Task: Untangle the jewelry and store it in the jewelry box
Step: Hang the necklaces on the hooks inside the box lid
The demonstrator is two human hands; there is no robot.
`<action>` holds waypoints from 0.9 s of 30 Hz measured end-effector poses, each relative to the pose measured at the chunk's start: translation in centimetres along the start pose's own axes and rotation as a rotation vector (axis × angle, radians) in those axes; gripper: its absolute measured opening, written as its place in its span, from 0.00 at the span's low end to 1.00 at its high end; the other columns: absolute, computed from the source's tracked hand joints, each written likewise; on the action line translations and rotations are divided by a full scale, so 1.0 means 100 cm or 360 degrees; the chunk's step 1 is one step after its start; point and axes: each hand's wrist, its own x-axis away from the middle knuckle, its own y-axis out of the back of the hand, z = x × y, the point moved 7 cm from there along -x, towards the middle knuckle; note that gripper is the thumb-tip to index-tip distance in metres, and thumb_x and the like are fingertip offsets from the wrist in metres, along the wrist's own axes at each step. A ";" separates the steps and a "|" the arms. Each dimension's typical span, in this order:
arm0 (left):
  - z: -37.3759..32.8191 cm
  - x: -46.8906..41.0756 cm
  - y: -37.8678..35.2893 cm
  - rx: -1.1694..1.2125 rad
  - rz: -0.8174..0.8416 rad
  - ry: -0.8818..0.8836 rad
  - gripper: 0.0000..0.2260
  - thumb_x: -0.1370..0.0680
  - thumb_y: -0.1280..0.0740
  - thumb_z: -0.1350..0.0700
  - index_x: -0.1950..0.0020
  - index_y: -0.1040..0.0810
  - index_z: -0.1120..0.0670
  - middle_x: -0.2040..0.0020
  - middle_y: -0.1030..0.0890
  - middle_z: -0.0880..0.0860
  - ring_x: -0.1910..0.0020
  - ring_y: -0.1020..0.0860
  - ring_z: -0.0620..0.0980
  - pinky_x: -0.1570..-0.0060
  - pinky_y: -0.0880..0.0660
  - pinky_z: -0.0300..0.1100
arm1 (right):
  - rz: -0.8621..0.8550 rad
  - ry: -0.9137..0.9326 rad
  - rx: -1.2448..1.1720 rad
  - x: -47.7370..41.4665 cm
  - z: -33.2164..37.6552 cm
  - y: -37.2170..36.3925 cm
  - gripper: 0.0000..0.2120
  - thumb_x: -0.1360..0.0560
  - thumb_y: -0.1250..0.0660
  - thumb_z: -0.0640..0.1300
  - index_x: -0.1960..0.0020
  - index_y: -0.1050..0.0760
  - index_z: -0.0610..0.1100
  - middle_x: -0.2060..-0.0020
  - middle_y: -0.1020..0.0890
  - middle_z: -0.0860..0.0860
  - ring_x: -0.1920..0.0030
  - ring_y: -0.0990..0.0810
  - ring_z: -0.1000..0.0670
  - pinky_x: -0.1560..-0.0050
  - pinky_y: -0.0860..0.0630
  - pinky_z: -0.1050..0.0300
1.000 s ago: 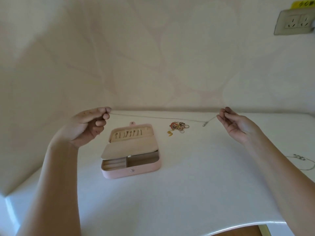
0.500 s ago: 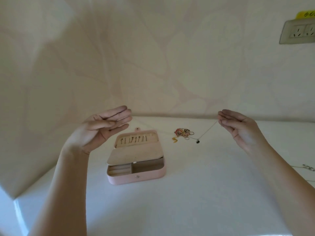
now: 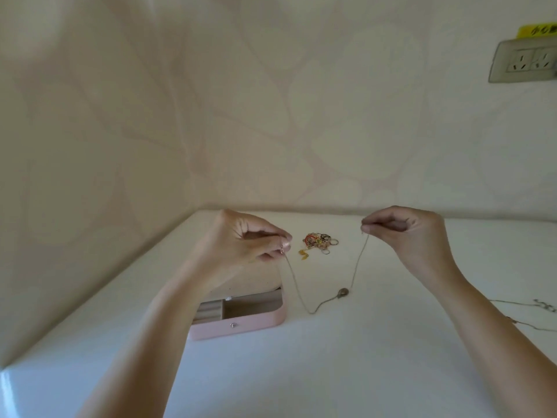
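Note:
A thin silver necklace [image 3: 358,260] with a small dark pendant [image 3: 343,292] hangs in a loop between my hands, its lowest part touching the white table. My left hand [image 3: 247,239] pinches one end above the open pink jewelry box [image 3: 241,324] and hides most of the lid. My right hand [image 3: 404,230] pinches the other end, further right. A tangled pile of coloured jewelry and rings [image 3: 318,241] lies on the table behind, between both hands.
Another thin chain with a clasp [image 3: 542,306] lies at the table's right edge beside my right forearm. The white table [image 3: 331,372] meets patterned walls at the back and left. A wall socket [image 3: 524,61] is at the upper right.
Both hands have come closer together and lower. The necklace, stretched taut a second ago, now sags in a loop onto the table. My left hand has closed on its end again.

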 end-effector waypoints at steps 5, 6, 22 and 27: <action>0.009 0.001 -0.005 -0.0743 0.0090 -0.0007 0.11 0.31 0.36 0.37 0.59 0.17 0.39 0.56 0.19 0.39 0.55 0.20 0.40 0.48 0.24 0.53 | 0.0357 -0.0085 -0.0018 0.004 0.002 -0.021 0.09 0.30 0.27 0.38 0.54 0.18 0.49 0.65 0.16 0.56 0.64 0.22 0.59 0.59 0.29 0.69; 0.009 0.002 -0.008 -0.0780 0.0128 0.0011 0.12 0.31 0.37 0.36 0.58 0.18 0.39 0.54 0.20 0.36 0.51 0.21 0.38 0.44 0.26 0.53 | 0.0399 -0.0100 -0.0066 0.005 0.002 -0.024 0.08 0.30 0.27 0.38 0.53 0.18 0.49 0.66 0.17 0.57 0.63 0.22 0.59 0.58 0.30 0.70; -0.002 0.012 -0.046 -0.0543 0.0367 0.0157 0.11 0.20 0.39 0.48 0.60 0.20 0.45 0.74 0.37 0.51 0.73 0.39 0.48 0.68 0.43 0.35 | 0.0989 -0.0368 -0.0347 0.033 0.015 -0.062 0.05 0.30 0.28 0.42 0.56 0.16 0.44 0.70 0.34 0.38 0.74 0.39 0.52 0.69 0.49 0.58; -0.004 0.011 -0.050 -0.0722 0.0338 -0.0008 0.11 0.20 0.39 0.47 0.57 0.20 0.45 0.70 0.35 0.55 0.73 0.38 0.45 0.67 0.42 0.34 | 0.1049 -0.0295 -0.0427 0.037 0.020 -0.065 0.12 0.34 0.25 0.51 0.53 0.15 0.46 0.63 0.30 0.25 0.68 0.44 0.48 0.69 0.46 0.59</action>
